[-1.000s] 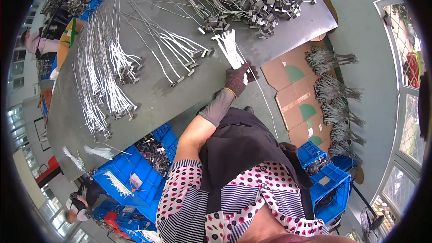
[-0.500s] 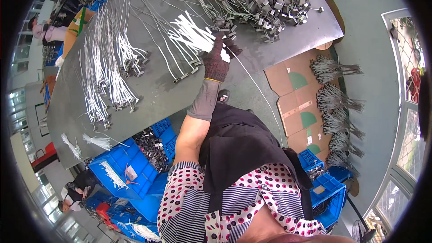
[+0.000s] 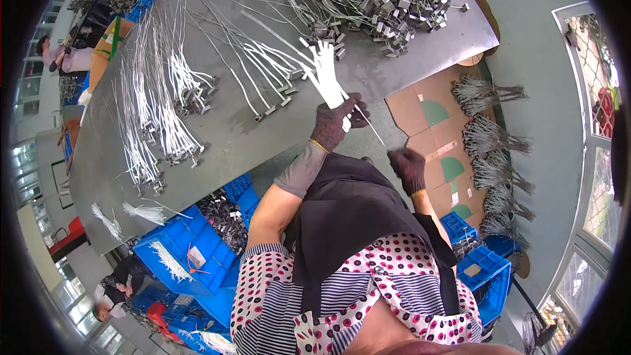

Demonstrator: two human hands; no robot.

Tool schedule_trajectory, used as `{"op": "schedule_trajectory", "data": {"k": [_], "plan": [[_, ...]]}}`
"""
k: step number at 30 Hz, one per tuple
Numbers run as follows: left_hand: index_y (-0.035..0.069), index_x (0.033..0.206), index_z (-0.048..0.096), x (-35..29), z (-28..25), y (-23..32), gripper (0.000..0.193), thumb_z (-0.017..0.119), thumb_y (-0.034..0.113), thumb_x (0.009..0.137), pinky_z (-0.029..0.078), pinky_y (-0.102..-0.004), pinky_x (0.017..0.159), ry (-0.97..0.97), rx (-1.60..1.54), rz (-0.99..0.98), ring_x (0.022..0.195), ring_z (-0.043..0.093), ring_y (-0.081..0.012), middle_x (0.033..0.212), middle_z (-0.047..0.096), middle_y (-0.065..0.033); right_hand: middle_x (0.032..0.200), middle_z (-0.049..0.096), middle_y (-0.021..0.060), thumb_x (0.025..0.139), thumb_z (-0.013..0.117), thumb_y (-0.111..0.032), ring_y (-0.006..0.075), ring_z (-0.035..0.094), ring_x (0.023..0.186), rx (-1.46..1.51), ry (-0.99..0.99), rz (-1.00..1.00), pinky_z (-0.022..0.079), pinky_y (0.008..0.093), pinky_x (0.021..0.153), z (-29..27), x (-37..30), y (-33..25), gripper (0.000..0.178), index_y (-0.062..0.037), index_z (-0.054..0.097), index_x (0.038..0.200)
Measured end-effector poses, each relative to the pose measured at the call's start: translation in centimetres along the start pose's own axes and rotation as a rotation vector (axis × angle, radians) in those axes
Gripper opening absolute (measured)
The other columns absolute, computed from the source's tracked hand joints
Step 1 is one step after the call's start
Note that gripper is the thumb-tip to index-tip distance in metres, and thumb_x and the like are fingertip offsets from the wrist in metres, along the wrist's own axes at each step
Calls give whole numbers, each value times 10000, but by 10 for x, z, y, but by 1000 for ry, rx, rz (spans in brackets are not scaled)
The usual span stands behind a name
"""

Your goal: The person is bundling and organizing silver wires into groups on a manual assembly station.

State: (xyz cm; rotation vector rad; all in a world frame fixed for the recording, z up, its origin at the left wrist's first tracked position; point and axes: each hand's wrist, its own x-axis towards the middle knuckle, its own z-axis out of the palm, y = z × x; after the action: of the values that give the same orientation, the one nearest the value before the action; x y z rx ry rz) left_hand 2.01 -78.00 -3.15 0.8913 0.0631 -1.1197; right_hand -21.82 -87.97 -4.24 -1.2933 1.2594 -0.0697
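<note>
In my left hand (image 3: 335, 120), in a dark knitted glove, is a bundle of white tubes (image 3: 325, 72), its fingers closed round the lower end. From that grip a thin pale wire (image 3: 369, 125) slants down to the right. At its far end my right hand (image 3: 407, 167), gloved alike, is closed with the fingertips at the wire. Just beyond the bundle, several wires in white sleeves with metal end pieces (image 3: 286, 100) lie on the grey table (image 3: 230, 141). More sleeved wires (image 3: 174, 135) are spread in groups to the left.
A large heap of wires with metal blocks (image 3: 401, 10) covers the table's far right. Blue crates (image 3: 177, 240) stand below the table's left edge, another blue crate (image 3: 483, 269) at right. Wire bundles (image 3: 493, 138) lie beside flattened cardboard (image 3: 430, 151). Other people are at far left.
My left hand has drawn the tube bundle nearer to me and turned it more upright. My right hand has come into view at the wire, whose visible length is now shorter.
</note>
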Motion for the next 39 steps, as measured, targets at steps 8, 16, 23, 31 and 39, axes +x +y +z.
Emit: {"op": "schedule_trajectory", "data": {"k": [8,16,23,31,39], "plan": [[-41,1003,695,-4,0,18,227,672,174,933,594,-334,762,52,251,153,819,696,-208,893,704,-104,1059,672,108,925,652,-308,183,646,958,-77,93,-1119,542,319,759,100,44,-111,415,19,625,1179],[58,1164,665,6,-48,58,346,654,89,819,527,-369,808,17,941,567,907,656,-241,999,699,-115,998,690,96,961,606,-372,169,624,883,261,77,-446,503,317,745,198,93,-165,448,12,645,1188],[85,990,738,20,-70,105,185,636,225,926,505,-293,664,162,842,569,718,622,-107,832,688,-54,1037,690,155,909,580,-269,352,651,1002,-518,120,-724,506,457,826,214,116,-188,250,-120,667,1090],[6,919,732,13,-113,162,435,738,432,829,532,-393,644,830,1303,360,644,678,-296,771,714,-154,1138,645,108,787,699,-281,381,550,1145,-1232,168,-962,457,514,879,210,150,-180,281,-162,661,1038],[14,884,708,-20,-86,116,271,753,281,877,434,-248,466,575,368,286,522,553,-87,685,653,-33,1025,674,117,816,728,-226,281,670,891,-809,44,-954,533,412,783,153,115,-151,238,-114,677,1020]]}}
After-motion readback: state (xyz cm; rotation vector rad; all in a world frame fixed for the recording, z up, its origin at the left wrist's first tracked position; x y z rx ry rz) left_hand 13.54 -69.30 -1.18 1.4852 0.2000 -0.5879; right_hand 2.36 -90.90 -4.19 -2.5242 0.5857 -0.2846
